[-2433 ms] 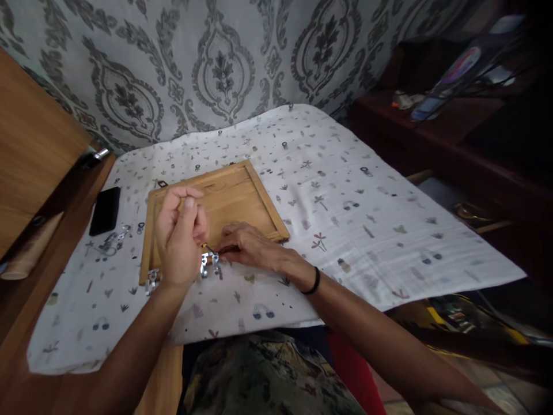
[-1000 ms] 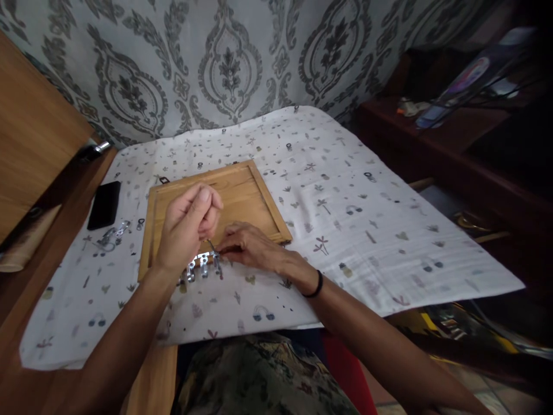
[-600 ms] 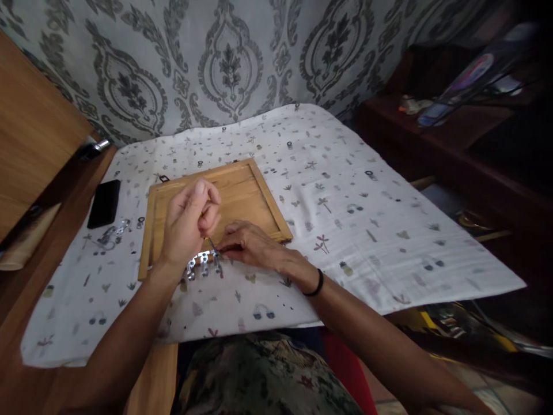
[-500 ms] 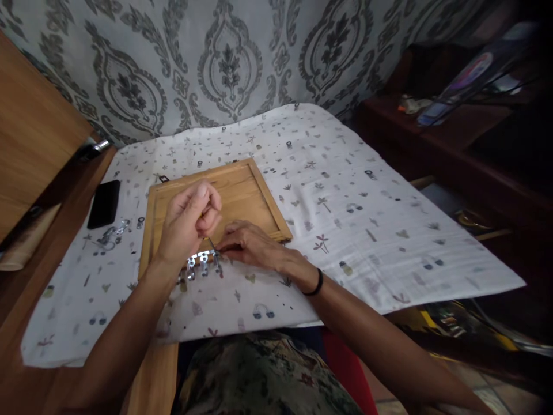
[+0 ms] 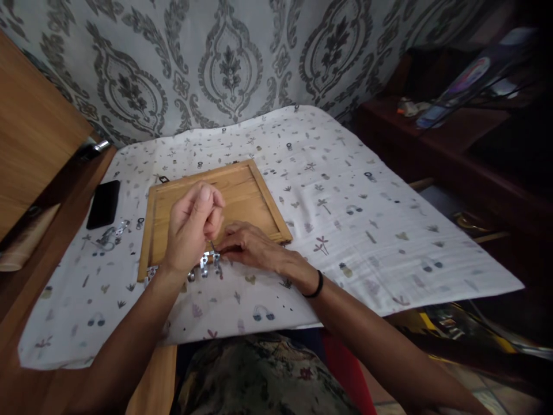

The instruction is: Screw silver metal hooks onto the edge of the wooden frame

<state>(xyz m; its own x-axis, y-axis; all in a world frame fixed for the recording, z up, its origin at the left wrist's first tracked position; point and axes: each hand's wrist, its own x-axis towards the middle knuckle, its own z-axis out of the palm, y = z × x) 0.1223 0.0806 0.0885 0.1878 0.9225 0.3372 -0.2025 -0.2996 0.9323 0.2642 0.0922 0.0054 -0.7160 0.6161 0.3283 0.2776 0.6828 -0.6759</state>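
Observation:
My left hand (image 5: 193, 222) is closed in a fist above the front edge of a wooden frame panel (image 5: 233, 193). Out of its underside sticks the thin metal shaft of a screwdriver (image 5: 212, 245), pointing down; the handle is hidden in the fist. The shaft's tip meets a shiny metal hook strip (image 5: 204, 264) along the panel's near edge. My right hand (image 5: 248, 243) rests at the strip's right end, fingertips pressed together against it and the panel edge. What lies between those fingertips is hidden. My left wrist covers part of the strip.
A black phone (image 5: 103, 204) and loose metal hooks (image 5: 113, 235) lie left on the patterned white cloth (image 5: 337, 190). A small dark hanger (image 5: 163, 179) sits by the panel's far edge. Wooden furniture (image 5: 38, 127) bounds the left; a dark shelf with a bottle (image 5: 458, 86) stands right.
My left fist has shifted slightly right and turned a little with the screwdriver, uncovering the strip's left end. My right hand has stayed nearly in place.

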